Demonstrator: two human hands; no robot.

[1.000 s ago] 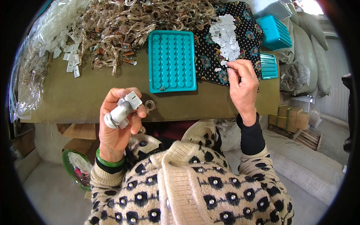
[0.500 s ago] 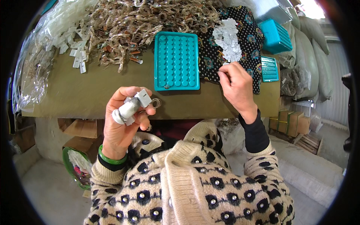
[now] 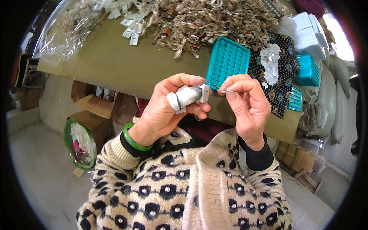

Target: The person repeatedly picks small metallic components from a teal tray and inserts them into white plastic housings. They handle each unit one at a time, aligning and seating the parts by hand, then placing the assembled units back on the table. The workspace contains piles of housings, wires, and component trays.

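Note:
My left hand [image 3: 159,105] is closed on a small white plastic housing [image 3: 205,93], a squarish piece with a slot. Its thumb seems wrapped in a white cover [image 3: 186,97] smudged grey near the tip. Close by on the right, my right hand [image 3: 249,109] pinches a thin pale flat piece [image 3: 224,91] between thumb and forefinger, its edge toward the housing. A small gap separates the two pieces. Beyond my hands lies a teal tray [image 3: 230,63] with rows of round bumps, partly covered by my right fingers.
A heap of clear coiled wires [image 3: 218,19] spreads across the table's [image 3: 103,63] far side. White housings [image 3: 132,28] lie left of it. Thin white pieces [image 3: 270,63] rest on dark patterned cloth [image 3: 285,92]. Stacked teal trays [image 3: 307,71] and sacks [image 3: 337,103] stand at right.
My right hand has moved left from beside the white pieces and now holds a thin one near the housing. My left hand has shifted right with the housing. The view has turned.

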